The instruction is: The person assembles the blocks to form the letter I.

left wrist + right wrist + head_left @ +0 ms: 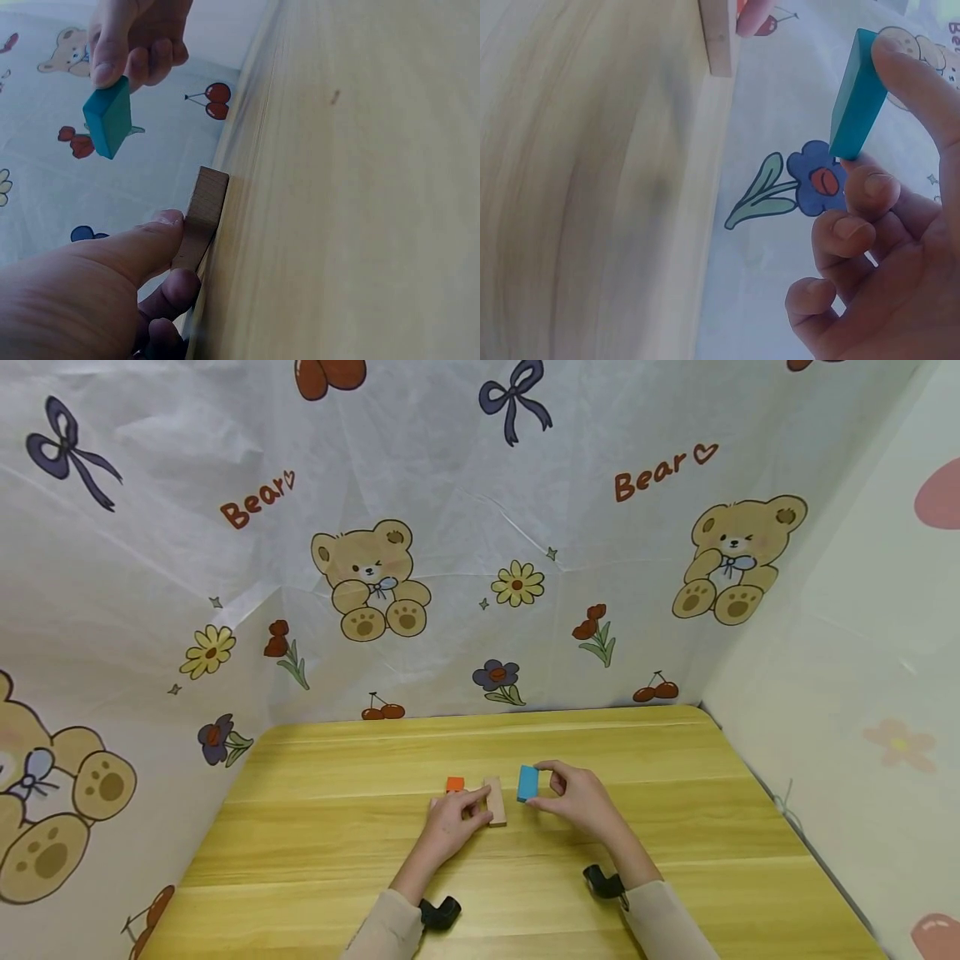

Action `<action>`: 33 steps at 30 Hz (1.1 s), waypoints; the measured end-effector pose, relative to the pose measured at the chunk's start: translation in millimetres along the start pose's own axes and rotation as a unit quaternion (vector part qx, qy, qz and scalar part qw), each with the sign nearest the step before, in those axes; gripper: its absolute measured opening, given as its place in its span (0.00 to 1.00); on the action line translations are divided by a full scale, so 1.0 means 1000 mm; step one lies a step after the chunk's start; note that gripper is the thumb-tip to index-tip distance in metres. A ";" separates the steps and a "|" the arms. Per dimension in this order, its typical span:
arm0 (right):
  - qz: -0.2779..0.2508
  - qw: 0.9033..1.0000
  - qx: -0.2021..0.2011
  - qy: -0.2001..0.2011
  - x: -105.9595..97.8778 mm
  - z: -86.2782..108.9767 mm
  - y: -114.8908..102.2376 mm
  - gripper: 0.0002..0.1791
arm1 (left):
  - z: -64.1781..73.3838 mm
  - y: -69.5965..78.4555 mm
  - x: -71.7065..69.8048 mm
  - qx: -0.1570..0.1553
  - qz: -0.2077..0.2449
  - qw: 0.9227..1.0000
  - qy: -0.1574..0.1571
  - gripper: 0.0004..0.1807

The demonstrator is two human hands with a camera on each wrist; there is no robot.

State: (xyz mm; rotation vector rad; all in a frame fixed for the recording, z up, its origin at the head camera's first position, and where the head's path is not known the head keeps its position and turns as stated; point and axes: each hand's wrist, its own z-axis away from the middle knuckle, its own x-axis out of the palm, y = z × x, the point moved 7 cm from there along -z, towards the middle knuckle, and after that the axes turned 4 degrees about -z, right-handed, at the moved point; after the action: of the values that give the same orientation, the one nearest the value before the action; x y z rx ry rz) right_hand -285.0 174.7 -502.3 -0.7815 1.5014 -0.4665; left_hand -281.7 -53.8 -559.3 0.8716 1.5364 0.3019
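Observation:
My right hand [581, 797] holds a blue rectangular block [528, 783] between thumb and fingertips. The right wrist view shows this block [857, 97] tilted and raised off the table, its other fingers curled below. Left of it, a plain wooden block [496, 802] lies lengthwise on the tabletop. My left hand [450, 823] pinches that wooden block [204, 214] with thumb and index finger along its left side. Just beyond the left hand sits an orange block [455, 784], its near part hidden by the fingers.
The wooden table [360, 852] reaches back to a patterned cloth [450, 635] printed with bears and flowers. A pale wall covering [840, 693] stands along the right edge. Black wrist mounts [441, 913] sit at both cuffs.

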 end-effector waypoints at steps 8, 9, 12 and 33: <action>-0.017 1.000 -0.016 -0.017 0.003 0.001 -0.010 0.29 | -0.001 -0.001 0.001 -0.001 -0.003 1.000 0.003 0.25; -0.022 0.999 -0.018 -0.021 0.003 0.002 -0.011 0.29 | -0.001 -0.001 0.001 -0.001 -0.004 1.000 0.004 0.25; -0.033 0.999 -0.027 -0.030 0.004 0.003 -0.014 0.29 | -0.001 -0.001 0.001 -0.002 -0.007 1.000 0.004 0.25; -0.053 0.989 -0.082 -0.107 0.018 0.008 -0.022 0.29 | -0.001 -0.002 0.001 0.005 -0.016 1.000 0.004 0.25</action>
State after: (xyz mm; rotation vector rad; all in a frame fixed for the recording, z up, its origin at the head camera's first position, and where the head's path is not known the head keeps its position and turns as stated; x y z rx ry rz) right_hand -271.9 148.0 -500.0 -1.0126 1.3132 -0.3299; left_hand -283.3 -54.0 -561.6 0.8545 1.5595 0.2749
